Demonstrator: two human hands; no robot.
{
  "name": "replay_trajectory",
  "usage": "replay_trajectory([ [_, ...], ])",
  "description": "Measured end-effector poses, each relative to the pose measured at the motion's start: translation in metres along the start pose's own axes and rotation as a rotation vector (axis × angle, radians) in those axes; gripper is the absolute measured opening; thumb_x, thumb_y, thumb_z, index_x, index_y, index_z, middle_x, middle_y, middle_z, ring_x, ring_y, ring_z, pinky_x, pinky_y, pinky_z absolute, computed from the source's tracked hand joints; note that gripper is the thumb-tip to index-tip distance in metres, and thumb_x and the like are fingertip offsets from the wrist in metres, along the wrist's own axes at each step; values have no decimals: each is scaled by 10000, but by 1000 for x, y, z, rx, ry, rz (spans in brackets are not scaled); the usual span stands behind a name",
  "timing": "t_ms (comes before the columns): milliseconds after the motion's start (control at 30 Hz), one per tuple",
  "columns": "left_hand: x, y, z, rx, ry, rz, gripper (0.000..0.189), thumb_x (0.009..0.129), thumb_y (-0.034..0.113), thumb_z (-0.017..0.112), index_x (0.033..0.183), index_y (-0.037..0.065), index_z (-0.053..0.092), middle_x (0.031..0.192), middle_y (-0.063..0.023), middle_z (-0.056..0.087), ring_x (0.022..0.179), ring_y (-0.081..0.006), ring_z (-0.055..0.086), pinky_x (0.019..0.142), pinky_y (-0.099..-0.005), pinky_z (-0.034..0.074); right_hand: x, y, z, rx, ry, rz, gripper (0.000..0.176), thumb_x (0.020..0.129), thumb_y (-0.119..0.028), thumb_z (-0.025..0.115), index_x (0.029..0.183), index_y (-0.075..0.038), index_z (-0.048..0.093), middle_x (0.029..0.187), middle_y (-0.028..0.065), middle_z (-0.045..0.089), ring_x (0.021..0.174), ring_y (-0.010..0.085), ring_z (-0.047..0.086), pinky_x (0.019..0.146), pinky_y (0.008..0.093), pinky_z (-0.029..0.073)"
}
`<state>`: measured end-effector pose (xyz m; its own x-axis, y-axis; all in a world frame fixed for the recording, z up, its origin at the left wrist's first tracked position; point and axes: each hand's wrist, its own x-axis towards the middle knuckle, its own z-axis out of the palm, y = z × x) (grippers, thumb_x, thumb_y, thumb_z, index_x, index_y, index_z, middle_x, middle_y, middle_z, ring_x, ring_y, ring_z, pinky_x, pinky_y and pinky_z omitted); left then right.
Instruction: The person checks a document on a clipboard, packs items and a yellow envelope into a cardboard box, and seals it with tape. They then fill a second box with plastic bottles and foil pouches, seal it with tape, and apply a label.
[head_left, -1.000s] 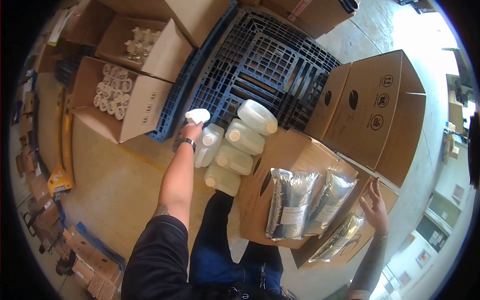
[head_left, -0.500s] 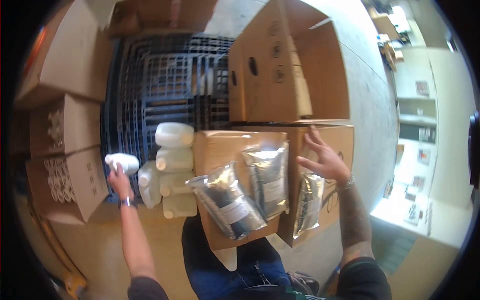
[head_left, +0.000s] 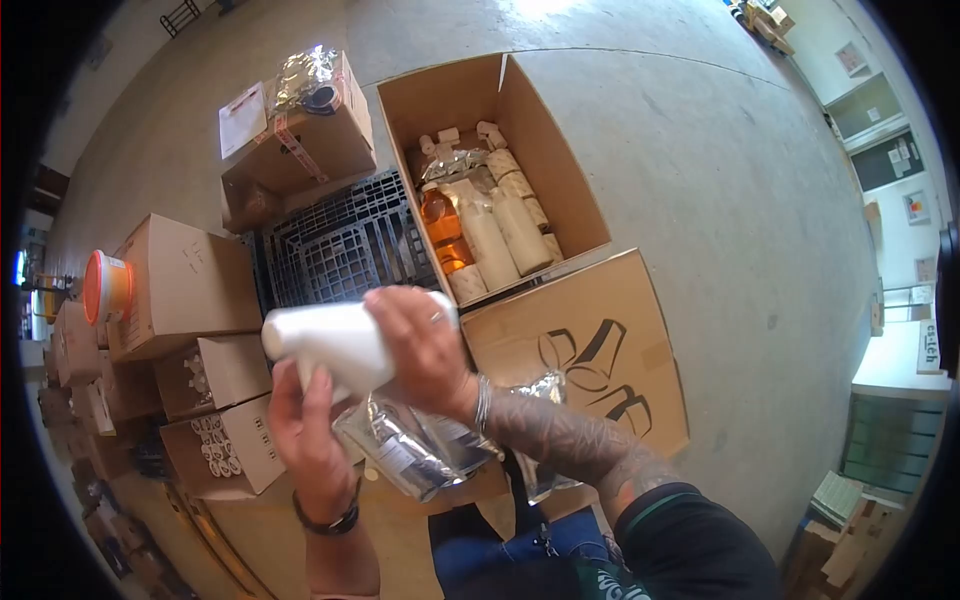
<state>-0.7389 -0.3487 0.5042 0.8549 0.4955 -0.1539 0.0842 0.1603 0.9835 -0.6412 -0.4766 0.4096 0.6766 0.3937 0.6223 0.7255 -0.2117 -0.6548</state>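
Observation:
A white plastic bottle (head_left: 335,340) lies sideways in front of me, its capped end pointing left. My right hand (head_left: 425,345) is wrapped round its right end. Below the capped end, my left hand (head_left: 312,420) has its thumb and fingers raised to the bottle's underside, with the fingertips close together on it. Silvery packets (head_left: 395,450) lie below the bottle on a carton, partly hidden by my right arm. Right of them is a closed carton (head_left: 640,350) with black printed shapes.
An open carton (head_left: 560,150) holds white bottles (head_left: 487,243) and an orange bottle (head_left: 440,220). Behind the hands is a black pallet (head_left: 345,255). A taped carton (head_left: 300,155), an orange-rimmed tub (head_left: 107,287) and cartons of white pieces (head_left: 258,440) stand leftward.
My left hand has brought the white bottle up from the left, and it appears much nearer. My right hand has left the cartons and taken hold of the bottle. The view has shifted.

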Motion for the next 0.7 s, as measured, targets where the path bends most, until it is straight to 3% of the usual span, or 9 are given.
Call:
replay_trajectory([
  [33,7,6,27,-47,-52,-15,425,1003,82,559,1403,-53,513,1313,-108,577,1176,-206,599,1006,-378,505,11,21,-15,-56,99,-33,1118,638,-292,912,1549,-23,321,1335,255,561,1229,456,561,1028,550,469],
  [100,14,27,74,163,-129,285,446,1006,163,588,1397,-36,505,1326,-131,557,1229,-254,564,1037,-437,489,34,70,-40,-38,157,24,1052,621,-304,926,1474,4,393,1214,231,606,1090,424,614,941,493,517],
  [167,8,54,100,38,-122,443,427,999,248,621,1348,21,526,1287,-125,547,1259,-281,534,1052,-458,485,58,119,-62,69,115,352,949,652,-364,951,1357,44,464,1218,229,623,1063,399,657,911,465,552],
  [233,-8,73,106,-207,-321,547,424,992,290,639,1325,47,540,1254,-117,547,1228,-286,541,1041,-448,492,65,189,-58,-167,76,498,960,604,-421,964,1299,47,495,1215,219,636,1060,377,670,908,463,553],
  [300,-28,85,100,-279,-468,631,426,985,292,645,1327,56,548,1262,-115,542,1234,-283,532,1044,-452,483,65,235,-52,-124,-195,689,979,614,-459,930,1334,54,510,1238,221,584,1281,367,505,976,464,520],
  [400,-48,94,93,-257,-516,668,431,976,294,654,1330,68,558,1275,-112,534,1242,-280,518,1048,-459,471,33,291,-9,-155,-267,883,974,612,-508,913,1323,49,548,1277,221,624,1243,346,574,989,409,533],
  [467,-58,99,91,-248,-534,687,434,969,296,661,1331,76,566,1284,-110,529,1247,-278,509,1051,-463,462,5,322,10,-30,-407,908,957,619,-508,906,1309,62,567,1278,226,656,1207,338,625,1001,393,536],
  [500,-60,101,90,-233,-538,698,436,966,297,664,1332,80,569,1288,-109,526,1250,-276,504,1053,-465,458,1,323,21,43,-472,918,949,622,-508,902,1302,69,576,1278,229,673,1189,334,650,1006,385,538],
  [700,-73,107,82,-204,-499,731,448,947,303,683,1338,104,591,1313,-103,510,1267,-269,477,1061,-479,433,-24,329,38,-193,-780,1049,949,627,-531,911,1278,85,600,1236,244,699,1169,339,681,995,384,552],
])
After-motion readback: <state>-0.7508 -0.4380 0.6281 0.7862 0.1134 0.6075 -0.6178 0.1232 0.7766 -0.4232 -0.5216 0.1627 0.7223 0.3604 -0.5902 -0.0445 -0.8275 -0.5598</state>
